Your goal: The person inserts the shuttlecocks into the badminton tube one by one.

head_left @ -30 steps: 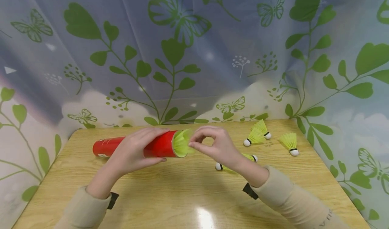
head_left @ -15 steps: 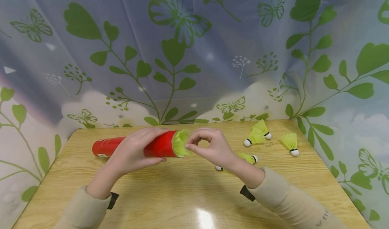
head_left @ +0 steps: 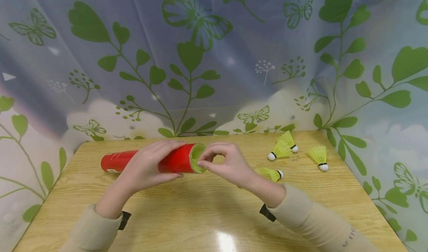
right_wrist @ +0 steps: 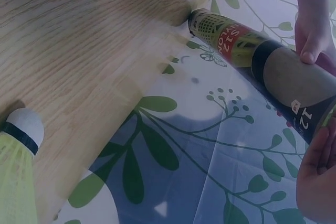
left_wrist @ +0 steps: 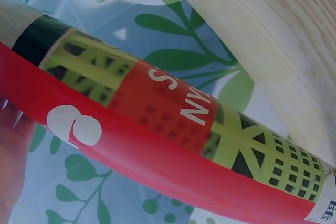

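Observation:
My left hand (head_left: 150, 166) grips a red tube (head_left: 177, 159) around its body, holding it lengthwise with the mouth to the right. Just inside that mouth shows the yellow skirt of a shuttlecock (head_left: 195, 153). At the rim, my right hand (head_left: 230, 162) pinches at the skirt's edge with thumb and forefinger. The left wrist view shows the tube's clear window (left_wrist: 89, 69), with yellow skirts behind it. In the right wrist view the tube's dark-and-grey side (right_wrist: 294, 77) faces the camera; the right hand's fingers (right_wrist: 320, 145) are at its mouth.
Several yellow shuttlecocks with white tips lie on the wooden table (head_left: 187, 215): a pair (head_left: 281, 151) at the back right, one (head_left: 318, 157) farther right, another (head_left: 270, 174) by the right forearm, which hides part of that area. A leaf-patterned curtain (head_left: 207, 77) hangs behind the table.
The shuttlecock skirt that stuck out of the tube's mouth has gone in to about the rim. My right hand has moved left with it; my left hand and the tube have stayed put.

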Demonstrator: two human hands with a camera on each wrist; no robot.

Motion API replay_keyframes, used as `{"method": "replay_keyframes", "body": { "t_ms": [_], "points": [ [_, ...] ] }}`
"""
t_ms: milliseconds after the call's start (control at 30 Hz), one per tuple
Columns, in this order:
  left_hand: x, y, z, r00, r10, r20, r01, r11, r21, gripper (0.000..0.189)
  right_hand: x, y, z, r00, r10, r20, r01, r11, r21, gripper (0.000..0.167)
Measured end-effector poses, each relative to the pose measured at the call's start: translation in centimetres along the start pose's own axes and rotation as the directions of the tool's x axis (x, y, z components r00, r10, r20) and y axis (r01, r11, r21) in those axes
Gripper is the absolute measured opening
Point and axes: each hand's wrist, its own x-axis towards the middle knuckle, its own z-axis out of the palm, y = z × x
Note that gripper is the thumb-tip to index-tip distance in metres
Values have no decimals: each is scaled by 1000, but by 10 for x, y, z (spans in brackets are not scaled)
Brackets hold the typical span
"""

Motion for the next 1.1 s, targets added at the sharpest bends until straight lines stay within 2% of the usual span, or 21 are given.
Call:
{"method": "replay_keyframes", "body": {
  "t_ms": [400, 600, 833, 1100],
  "points": [
    [1, 0, 1, 1000, 4, 6, -4, 1000, 8, 82, 0, 0, 2, 1000, 14, 3, -14, 1000, -18, 7],
    [0, -1, 2, 1000, 7, 2, -7, 1000, 6, 83, -3, -1, -3, 999, 33, 21, -34, 999, 35, 11],
    [0, 0, 2, 1000, -3, 1, 3, 1000, -2, 83, -15, 2, -21, 995, 96, 34, -96, 995, 18, 16],
    [-2, 0, 2, 1000, -17, 3, 17, 1000, 9, 82, -39, 16, -50, 978, 210, 13, -210, 978, -7, 17]
  ]
}}
